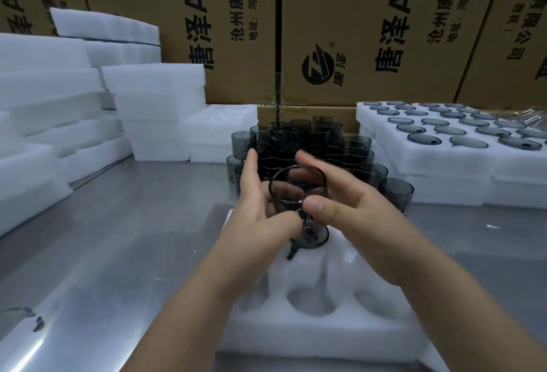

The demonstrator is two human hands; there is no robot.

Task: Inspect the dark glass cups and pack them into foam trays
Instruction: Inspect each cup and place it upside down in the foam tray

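Note:
A dark glass cup (296, 185) with a handle is held between both hands above a white foam tray (310, 333) with round holes. My left hand (260, 200) cups its left side, thumb near the handle. My right hand (340, 203) holds the right side, fingers over the rim and thumb by the handle. Under the cup a dark lid-like piece (316, 241) lies on the tray. A stacked pile of dark cups (302, 140) stands behind the hands.
Foam trays filled with dark glass pieces (450, 135) sit at the right. Stacks of white foam (154, 99) fill the left and back. Cardboard boxes (325, 31) form the back wall. The table (118, 238) is shiny metal.

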